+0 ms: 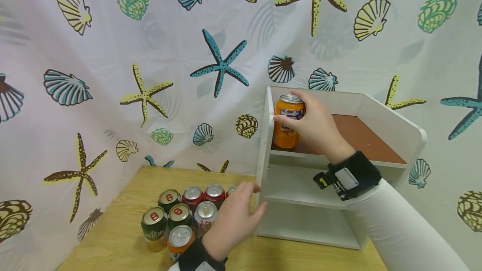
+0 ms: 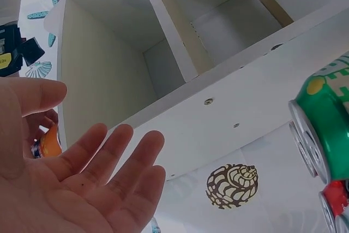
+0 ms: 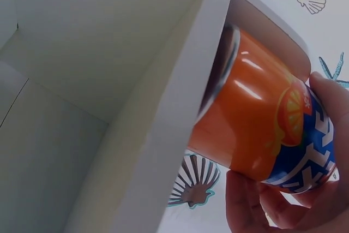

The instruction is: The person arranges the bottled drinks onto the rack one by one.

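Note:
My right hand (image 1: 318, 124) grips an orange soda can (image 1: 287, 137) at the left end of the top shelf (image 1: 350, 131) of a small white shelf unit. In the right wrist view the can (image 3: 256, 107) is tilted, its bottom rim at the shelf's front edge, thumb and fingers around its printed upper part. My left hand (image 1: 235, 216) hangs with fingers spread and holds nothing, between the group of cans and the unit. The left wrist view shows its palm (image 2: 82, 189) bare. Nearest to it are a white can (image 1: 205, 214) and another orange can (image 1: 180, 239).
Green cans (image 1: 154, 225) and red-sided cans (image 1: 193, 195) stand grouped on the wooden table (image 1: 124, 221). Below the top shelf, the unit has a middle shelf (image 1: 301, 183) and a bottom shelf (image 1: 305, 225). A curtain (image 1: 180, 137) with shells and starfish hangs behind.

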`<state>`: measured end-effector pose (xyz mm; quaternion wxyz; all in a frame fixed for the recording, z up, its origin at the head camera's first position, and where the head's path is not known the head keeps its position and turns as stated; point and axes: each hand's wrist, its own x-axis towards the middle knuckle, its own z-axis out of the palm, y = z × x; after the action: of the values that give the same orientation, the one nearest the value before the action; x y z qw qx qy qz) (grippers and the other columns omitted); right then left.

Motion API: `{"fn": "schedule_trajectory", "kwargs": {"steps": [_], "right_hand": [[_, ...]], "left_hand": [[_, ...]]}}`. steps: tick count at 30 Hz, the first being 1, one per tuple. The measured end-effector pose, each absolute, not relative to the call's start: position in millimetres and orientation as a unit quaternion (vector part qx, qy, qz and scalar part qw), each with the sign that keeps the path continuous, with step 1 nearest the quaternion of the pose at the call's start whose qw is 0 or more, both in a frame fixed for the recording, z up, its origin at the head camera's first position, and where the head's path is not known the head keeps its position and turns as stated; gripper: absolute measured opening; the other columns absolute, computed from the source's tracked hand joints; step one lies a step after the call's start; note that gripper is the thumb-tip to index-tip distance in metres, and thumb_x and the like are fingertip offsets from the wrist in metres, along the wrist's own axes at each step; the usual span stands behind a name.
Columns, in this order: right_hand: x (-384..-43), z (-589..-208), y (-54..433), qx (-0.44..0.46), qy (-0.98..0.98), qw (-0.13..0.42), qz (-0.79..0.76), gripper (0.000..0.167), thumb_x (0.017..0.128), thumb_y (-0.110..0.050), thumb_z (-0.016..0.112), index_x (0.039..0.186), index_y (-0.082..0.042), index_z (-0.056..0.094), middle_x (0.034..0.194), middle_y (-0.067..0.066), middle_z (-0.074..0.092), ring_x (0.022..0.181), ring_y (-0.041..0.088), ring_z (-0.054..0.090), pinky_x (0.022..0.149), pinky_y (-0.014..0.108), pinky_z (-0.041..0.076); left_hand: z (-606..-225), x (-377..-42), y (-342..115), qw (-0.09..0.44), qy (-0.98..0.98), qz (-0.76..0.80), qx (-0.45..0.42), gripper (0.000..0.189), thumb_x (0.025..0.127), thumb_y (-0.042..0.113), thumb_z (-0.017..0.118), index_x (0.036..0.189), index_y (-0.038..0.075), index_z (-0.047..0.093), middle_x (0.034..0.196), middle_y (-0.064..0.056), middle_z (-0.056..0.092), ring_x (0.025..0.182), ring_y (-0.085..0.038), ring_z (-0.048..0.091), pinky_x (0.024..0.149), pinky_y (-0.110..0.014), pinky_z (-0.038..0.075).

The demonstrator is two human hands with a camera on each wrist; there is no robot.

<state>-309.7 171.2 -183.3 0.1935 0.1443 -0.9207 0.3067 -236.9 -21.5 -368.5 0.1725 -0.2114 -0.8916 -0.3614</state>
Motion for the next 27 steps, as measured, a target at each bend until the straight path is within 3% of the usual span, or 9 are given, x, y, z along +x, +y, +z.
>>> {"fn": "schedule_trajectory", "kwargs": {"steps": [18,27], "right_hand": [[-306,-195,173,0.133,-0.918,0.208,0.310,0.102,0.095,-0.056,0.069,0.165,-0.011,0.009,0.147,0.027,0.045,0.124,0.042,0.055,0.104,0.059,0.051],[-290,-196,183,0.122,-0.923,0.197,0.308,0.101,0.098,-0.053,0.066,0.165,-0.009,0.005,0.152,0.023,0.046,0.135,0.041,0.049,0.111,0.062,0.043]], "left_hand": [[-366,-228,-20,0.182,-0.884,-0.367,-0.223,0.029,0.096,0.024,0.072,0.119,0.008,0.064,0.117,-0.007,0.068,0.104,-0.021,0.068,0.086,-0.036,0.058],[-370,-226,-20,0.177,-0.885,-0.368,-0.223,0.029,0.096,0.025,0.072,0.119,0.008,0.065,0.117,-0.005,0.068,0.103,-0.019,0.068,0.085,-0.036,0.058]]}}
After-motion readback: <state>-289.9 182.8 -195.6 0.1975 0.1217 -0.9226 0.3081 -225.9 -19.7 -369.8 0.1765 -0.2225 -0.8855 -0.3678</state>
